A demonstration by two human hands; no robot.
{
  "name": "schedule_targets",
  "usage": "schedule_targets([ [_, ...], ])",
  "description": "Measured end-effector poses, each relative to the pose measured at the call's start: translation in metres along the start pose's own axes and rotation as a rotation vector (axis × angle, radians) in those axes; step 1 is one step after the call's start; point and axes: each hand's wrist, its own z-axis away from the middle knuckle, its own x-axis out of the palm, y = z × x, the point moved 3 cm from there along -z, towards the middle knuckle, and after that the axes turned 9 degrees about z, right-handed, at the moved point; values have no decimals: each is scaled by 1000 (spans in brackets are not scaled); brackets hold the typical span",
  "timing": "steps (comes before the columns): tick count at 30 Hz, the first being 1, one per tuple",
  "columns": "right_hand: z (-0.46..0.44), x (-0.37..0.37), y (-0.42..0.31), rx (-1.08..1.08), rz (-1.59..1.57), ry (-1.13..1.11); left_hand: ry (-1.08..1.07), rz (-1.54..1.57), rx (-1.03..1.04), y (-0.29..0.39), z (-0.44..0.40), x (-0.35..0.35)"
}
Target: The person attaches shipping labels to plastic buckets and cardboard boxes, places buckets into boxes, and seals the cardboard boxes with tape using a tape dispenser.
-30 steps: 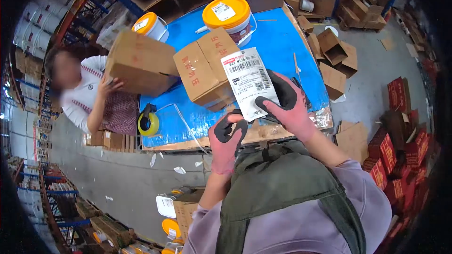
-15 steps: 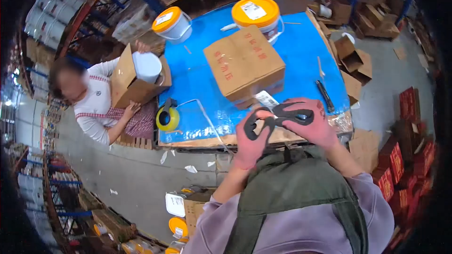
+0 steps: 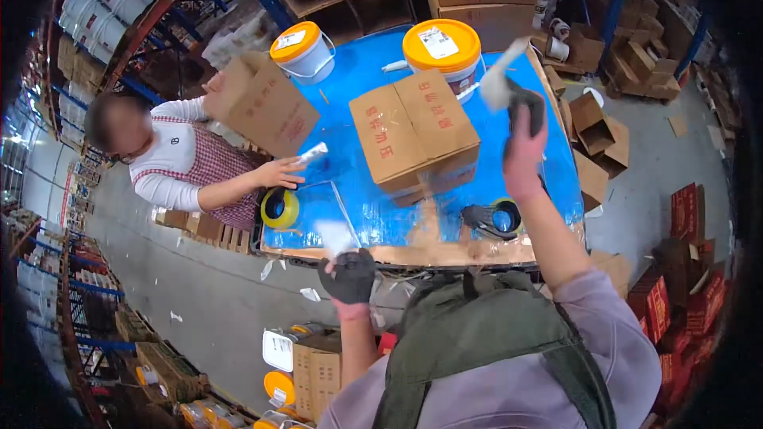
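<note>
Both my hands wear pink gloves with black palms and fingers. Low at the table's front edge, my left hand (image 3: 348, 276) pinches a white paper label (image 3: 335, 237), blurred by motion. My right hand (image 3: 524, 131) is raised over the table's right side, its fingers closed on a white sheet-like piece (image 3: 501, 83), too smeared to name surely. Between the hands stands a closed cardboard box (image 3: 415, 129) with red printing, touched by neither. Nearer me, to the right, lies a black tape dispenser (image 3: 493, 220).
A co-worker (image 3: 191, 151) at the left tilts a carton (image 3: 266, 107) and holds a small whitish packet (image 3: 314, 152). Two orange-lidded buckets (image 3: 306, 54) (image 3: 442, 46) stand on the blue tabletop (image 3: 358, 87). A yellow tape roll (image 3: 280, 208) lies at the front left. Cartons (image 3: 596, 127) lie right.
My hands have parted: the left moved left and down with a white piece, the right up with another. The co-worker turned the carton and took one hand off it; its white bucket is hidden.
</note>
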Motion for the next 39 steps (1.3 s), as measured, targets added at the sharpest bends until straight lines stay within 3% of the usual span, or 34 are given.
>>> schedule_targets([
  [1,-10,17,13,-364,271,-50,6,-891,363,-12,14,11],
  [3,-5,43,52,-478,1070,-638,58,-868,456,-25,29,13],
  [4,2,49,61,-460,1089,-906,33,-922,363,-29,30,11],
  [6,-8,51,36,-511,1093,-981,-153,-1162,124,-18,25,5],
  [7,-9,54,22,-539,1101,-1070,-162,-1160,130,-20,22,-1],
  [8,-20,58,29,-968,1103,-999,-128,-1856,272,-22,21,-9],
  [9,-25,71,35,-1022,1099,-753,-75,-2546,430,-25,16,-14],
  [10,-26,83,45,-1059,1083,-511,-79,-2566,340,-43,2,-12],
  [11,-32,99,88,-813,1156,-805,12,-2241,309,-60,-8,-13],
  [12,-27,99,106,-669,1158,-826,83,-1915,279,-93,-22,-12],
  [13,-27,100,116,-532,1156,-837,-55,-2227,295,-90,-40,-13],
  [15,-30,89,116,-528,1165,-765,-244,-2531,542,-112,-73,-16],
  [18,4,28,89,-610,875,-454,-637,-2845,1094,-142,-109,-14],
  [19,16,6,68,-446,876,-432,-766,-3131,1076,-167,-118,-7],
  [21,71,-58,103,-357,936,-329,-839,-3316,941,-186,-145,-15],
  [22,98,-85,115,-257,965,-421,-938,-3261,978,-177,-166,-28],
  [24,143,-113,113,-127,1116,-615,-910,-3337,858,-160,-192,-34],
  [25,152,-120,102,-101,1237,-721,-1108,-3291,1051,-141,-202,-31],
  [27,167,-143,133,-71,1267,-964,-1273,-3172,953,-121,-224,7],
  [28,174,-149,140,-89,1307,-933,-1532,-3117,1041,-106,-237,31],
  [29,176,-147,140,-38,1269,-900,-1526,-3129,944,-90,-253,62],
  [30,177,-145,141,1,1230,-868,-1483,-3303,1308,-49,-276,94],
  [31,180,-148,149,-179,1298,-772,-930,-3739,1215,-71,-273,127],
  [32,174,-148,143,-166,1310,-742,-938,-3788,1527,-55,-287,157],
  [34,143,-146,125,-71,1168,-658,106,-3559,2307,-34,-300,208],
  [36,109,-159,117,-201,1179,-388,-598,-3397,2240,-62,-289,211],
  [37,95,-171,127,-262,1197,-256,-592,-3301,1905,-95,-276,191],
  [39,48,-190,133,-295,1241,-200,-827,-3113,1290,-123,-266,144],
])
